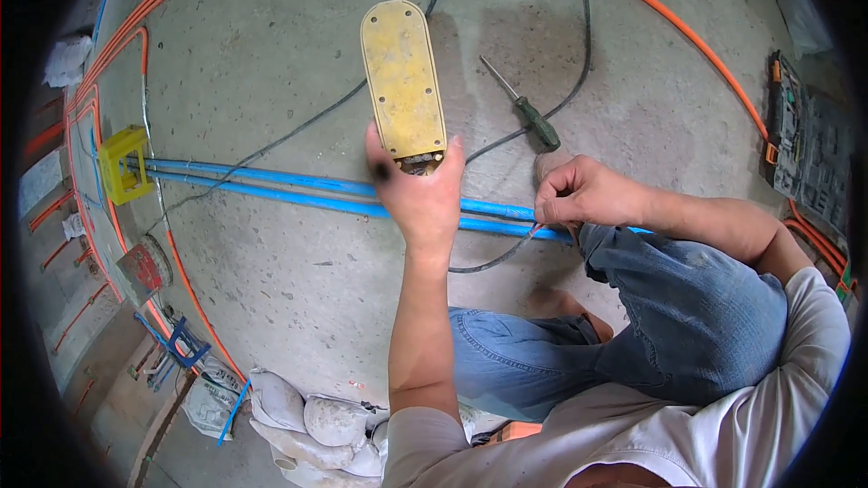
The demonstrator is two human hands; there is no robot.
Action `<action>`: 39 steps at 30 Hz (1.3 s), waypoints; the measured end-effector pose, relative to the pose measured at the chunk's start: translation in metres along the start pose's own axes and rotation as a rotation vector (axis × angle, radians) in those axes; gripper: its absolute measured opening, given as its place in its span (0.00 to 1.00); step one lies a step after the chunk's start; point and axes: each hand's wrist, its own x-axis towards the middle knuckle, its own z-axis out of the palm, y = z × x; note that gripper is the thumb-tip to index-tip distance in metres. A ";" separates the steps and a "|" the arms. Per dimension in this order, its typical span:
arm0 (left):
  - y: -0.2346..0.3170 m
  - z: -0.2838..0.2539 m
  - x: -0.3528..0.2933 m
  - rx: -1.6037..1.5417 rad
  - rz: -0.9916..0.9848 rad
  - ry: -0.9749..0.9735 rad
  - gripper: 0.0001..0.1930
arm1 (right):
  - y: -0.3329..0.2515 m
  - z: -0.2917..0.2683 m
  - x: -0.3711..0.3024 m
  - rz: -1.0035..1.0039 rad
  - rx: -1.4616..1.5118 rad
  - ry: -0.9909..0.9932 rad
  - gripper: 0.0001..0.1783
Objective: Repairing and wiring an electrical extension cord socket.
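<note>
My left hand (422,194) grips the near end of a long yellow plate-backed box (402,81), which looks like an extension socket seen from its back. Screws dot its flat face, and dark inner parts show at the end by my palm. Over the blue pipes (307,198), the fingers of my right hand (588,192) are pinched together on the end of a black cable (493,262), where a bit of red wire shows. A screwdriver (538,122) with a dark green handle lies on the floor just beyond my right hand, touching the cable loop.
Orange conduits (674,23) curve across the floor. At left stand a yellow frame (124,165) and a red-topped round object (143,267). An open tool case (800,145) sits at far right. White sacks (330,423) lie near my left side.
</note>
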 end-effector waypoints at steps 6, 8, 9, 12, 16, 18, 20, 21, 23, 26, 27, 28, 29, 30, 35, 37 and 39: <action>0.002 -0.003 0.000 -0.037 0.004 -0.008 0.35 | 0.000 0.003 -0.001 -0.035 -0.007 0.013 0.11; 0.004 -0.003 -0.001 -0.040 -0.006 -0.009 0.35 | -0.001 0.004 -0.002 -0.018 0.001 0.018 0.11; 0.005 -0.003 -0.001 -0.059 -0.008 -0.002 0.34 | 0.000 0.005 -0.002 -0.033 -0.002 0.026 0.11; 0.004 -0.003 -0.002 -0.096 -0.013 0.006 0.33 | 0.000 0.005 -0.002 -0.037 -0.001 0.032 0.11; 0.007 -0.002 -0.006 -0.175 -0.034 0.018 0.34 | 0.000 0.004 -0.002 -0.009 -0.020 0.033 0.11; 0.004 -0.003 -0.007 -0.123 -0.004 -0.007 0.37 | 0.000 0.003 -0.002 0.001 -0.022 0.035 0.11; 0.003 -0.004 -0.007 -0.067 0.021 -0.030 0.41 | 0.001 0.003 -0.003 0.014 -0.023 0.033 0.11; 0.004 -0.004 -0.006 -0.029 0.047 -0.046 0.41 | 0.002 0.002 -0.003 0.008 -0.027 0.036 0.11; 0.004 -0.005 -0.007 0.011 0.070 -0.061 0.41 | 0.002 0.003 -0.002 0.004 -0.030 0.036 0.11; 0.006 -0.004 -0.007 -0.002 0.037 -0.055 0.41 | 0.002 0.003 -0.001 -0.029 0.015 0.014 0.11; 0.007 -0.004 -0.006 0.012 0.045 -0.060 0.41 | 0.001 0.003 -0.002 -0.030 0.018 0.015 0.11; 0.008 -0.004 -0.006 0.027 0.053 -0.065 0.41 | 0.001 0.003 -0.002 -0.031 0.022 0.017 0.11; 0.007 -0.005 -0.006 0.029 0.051 -0.065 0.41 | 0.002 0.003 -0.001 -0.030 0.022 0.015 0.11; 0.006 -0.005 -0.006 0.039 0.049 -0.055 0.41 | 0.003 0.003 0.000 -0.031 0.013 0.016 0.11; 0.008 -0.004 -0.006 0.028 0.042 -0.081 0.41 | 0.001 0.001 -0.002 -0.030 -0.001 0.019 0.10; 0.008 -0.003 -0.007 0.025 0.050 -0.066 0.41 | -0.001 0.003 -0.003 -0.002 0.013 0.022 0.10; 0.010 -0.004 -0.006 0.047 0.064 -0.072 0.41 | -0.001 0.003 -0.003 -0.011 0.017 0.022 0.11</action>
